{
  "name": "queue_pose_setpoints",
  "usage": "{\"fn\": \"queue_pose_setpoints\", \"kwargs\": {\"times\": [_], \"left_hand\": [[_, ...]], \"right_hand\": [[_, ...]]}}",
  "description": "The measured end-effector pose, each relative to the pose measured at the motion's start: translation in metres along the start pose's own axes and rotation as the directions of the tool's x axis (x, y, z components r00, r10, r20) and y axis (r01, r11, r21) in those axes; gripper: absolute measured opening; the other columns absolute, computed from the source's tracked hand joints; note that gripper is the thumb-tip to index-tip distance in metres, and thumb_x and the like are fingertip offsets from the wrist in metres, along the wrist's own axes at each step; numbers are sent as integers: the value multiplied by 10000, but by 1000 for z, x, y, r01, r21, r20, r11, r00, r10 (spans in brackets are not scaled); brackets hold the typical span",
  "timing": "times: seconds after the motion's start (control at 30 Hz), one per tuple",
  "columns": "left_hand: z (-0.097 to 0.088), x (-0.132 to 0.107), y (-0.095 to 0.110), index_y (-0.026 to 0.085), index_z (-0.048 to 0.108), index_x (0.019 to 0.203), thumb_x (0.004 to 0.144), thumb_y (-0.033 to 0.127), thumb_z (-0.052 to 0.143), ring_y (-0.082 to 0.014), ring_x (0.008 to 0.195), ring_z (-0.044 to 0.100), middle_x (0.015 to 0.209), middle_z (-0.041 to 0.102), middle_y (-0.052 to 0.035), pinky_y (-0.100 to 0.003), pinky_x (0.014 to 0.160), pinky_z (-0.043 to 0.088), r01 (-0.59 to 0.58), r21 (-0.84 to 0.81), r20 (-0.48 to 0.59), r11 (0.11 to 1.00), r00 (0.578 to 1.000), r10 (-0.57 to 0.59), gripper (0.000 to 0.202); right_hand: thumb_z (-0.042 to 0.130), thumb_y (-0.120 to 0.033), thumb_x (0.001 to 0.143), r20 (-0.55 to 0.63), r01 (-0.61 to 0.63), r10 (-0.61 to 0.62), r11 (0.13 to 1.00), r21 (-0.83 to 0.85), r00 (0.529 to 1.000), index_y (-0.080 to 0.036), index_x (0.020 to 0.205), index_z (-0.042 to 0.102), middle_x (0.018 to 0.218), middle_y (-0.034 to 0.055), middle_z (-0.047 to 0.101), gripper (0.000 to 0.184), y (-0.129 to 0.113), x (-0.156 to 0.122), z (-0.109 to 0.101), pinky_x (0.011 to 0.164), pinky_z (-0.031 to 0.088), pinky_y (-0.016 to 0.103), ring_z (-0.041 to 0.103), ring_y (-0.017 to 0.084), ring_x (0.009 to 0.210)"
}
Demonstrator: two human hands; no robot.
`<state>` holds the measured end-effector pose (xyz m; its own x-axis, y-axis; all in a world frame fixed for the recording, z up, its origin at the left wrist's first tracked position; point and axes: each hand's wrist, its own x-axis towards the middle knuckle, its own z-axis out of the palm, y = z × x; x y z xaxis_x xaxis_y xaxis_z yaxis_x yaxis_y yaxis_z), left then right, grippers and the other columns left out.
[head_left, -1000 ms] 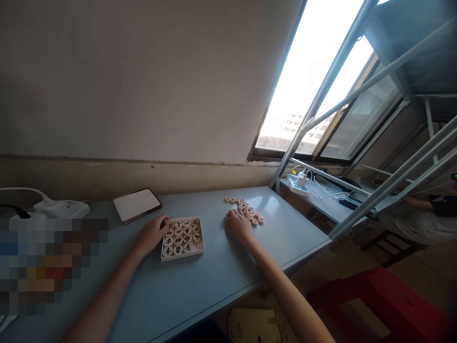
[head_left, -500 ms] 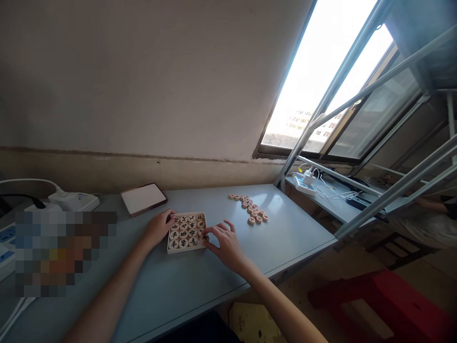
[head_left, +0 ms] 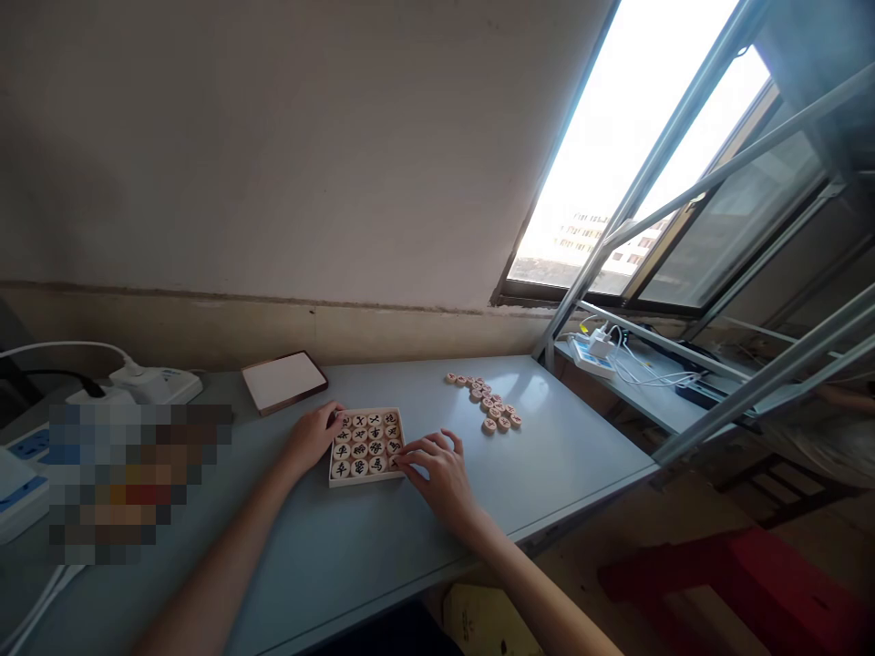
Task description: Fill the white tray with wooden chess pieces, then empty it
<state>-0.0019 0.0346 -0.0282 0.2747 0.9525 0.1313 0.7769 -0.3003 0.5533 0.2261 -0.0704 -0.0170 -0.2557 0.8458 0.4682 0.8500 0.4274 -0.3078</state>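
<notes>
A shallow white box [head_left: 367,480] lies on the grey desk, with rows of round wooden Chinese chess pieces [head_left: 359,450] marked in black characters. My left hand [head_left: 315,439] grips the box at its upper left edge, fingers bent around the side. At the near right corner, my right hand [head_left: 444,478] has its fingertips closed on a chess piece [head_left: 395,463] that sits in the corner place, partly covered by the fingers. Farther right, several loose chess pieces [head_left: 493,401] with reddish marks lie in a cluster on the desk.
Behind the box lies a lid [head_left: 283,381] with a dark rim. Power strips [head_left: 160,384] with cables and a blurred patch are at the left. A metal bed frame [head_left: 633,196] rises at the right by the window. A red stool [head_left: 772,583] stands below the desk.
My right hand has lowered a tilted chess piece into the near right corner of the box, where it now sits flatter. The left hand stays on the box. The view has shifted slightly.
</notes>
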Motion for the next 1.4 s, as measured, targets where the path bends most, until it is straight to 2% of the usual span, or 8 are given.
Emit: {"fn": "queue_pose_setpoints", "kwargs": {"times": [0.4, 0.6, 0.73, 0.87, 0.97, 1.2, 1.3, 1.4], "left_hand": [[1, 0, 0, 206, 550, 950, 855, 366, 315, -210, 801, 602, 882, 661, -52, -265, 629, 365, -15, -3, -10, 1000, 1000, 15, 300], [0, 0, 0, 203, 543, 959, 861, 390, 284, -208, 781, 603, 892, 658, -59, -257, 588, 351, -8, -33, 16, 999, 1000, 8, 334], [1, 1, 0, 202, 549, 950, 854, 389, 292, -209, 762, 602, 856, 661, -60, -257, 573, 338, 14, -10, 14, 1000, 1000, -14, 333], [4, 4, -3, 198, 566, 951, 844, 389, 309, -213, 793, 605, 878, 671, -62, -261, 605, 353, 13, -20, -12, 1000, 1000, -13, 338], [5, 6, -7, 198, 593, 927, 823, 400, 341, -215, 799, 608, 863, 678, -58, -267, 638, 369, 3, -65, -40, 998, 999, -6, 340], [3, 8, -9, 171, 640, 883, 772, 456, 379, -217, 710, 605, 749, 673, -70, -279, 622, 378, 15, -136, -68, 991, 997, -24, 402], [3, 8, -8, 161, 645, 883, 761, 456, 378, -221, 698, 602, 728, 668, -77, -285, 623, 377, 29, -114, -85, 993, 996, -39, 416], [4, 7, -8, 164, 643, 889, 765, 460, 369, -227, 719, 606, 756, 675, -83, -288, 625, 379, 39, -106, -92, 994, 995, -49, 422]], "right_hand": [[469, -282, 899, 25, 108, -107, 991, -78, 994, -338, 981, 651, 1034, -21, 655, 207, -2, -10, -4, 1101, 62, 504, 517, 194, 1061], [478, -276, 895, -74, 101, -110, 988, -114, 991, -303, 936, 643, 1117, -30, 622, 173, 4, -10, -5, 1099, 92, 475, 512, 177, 1082], [429, -242, 908, -162, -99, 60, 964, -247, 985, -283, 1075, 603, 1194, 23, 580, 245, 34, -7, -19, 1042, 208, 464, 493, 200, 1113], [476, -231, 865, -208, -384, 324, 817, -430, 923, -215, 1158, 567, 1259, 107, 525, 307, 85, -10, -31, 906, 324, 461, 451, 286, 1145], [398, -239, 899, -169, -446, 417, 772, -454, 893, -212, 1081, 606, 1210, 102, 552, 278, 112, -15, -36, 835, 366, 413, 463, 280, 1119], [416, -207, 881, -104, -420, 407, 871, -254, 907, -187, 977, 658, 1027, 100, 617, 261, 107, -16, -39, 821, 397, 368, 537, 241, 992], [502, -244, 850, -51, -369, 367, 928, -39, 929, -221, 993, 648, 961, 60, 632, 206, 82, -1, -32, 819, 420, 358, 576, 208, 896], [520, -288, 856, 37, -188, 184, 958, 216, 982, -248, 1024, 623, 970, 34, 620, 201, 45, 26, -18, 774, 454, 281, 583, 162, 875]]}}
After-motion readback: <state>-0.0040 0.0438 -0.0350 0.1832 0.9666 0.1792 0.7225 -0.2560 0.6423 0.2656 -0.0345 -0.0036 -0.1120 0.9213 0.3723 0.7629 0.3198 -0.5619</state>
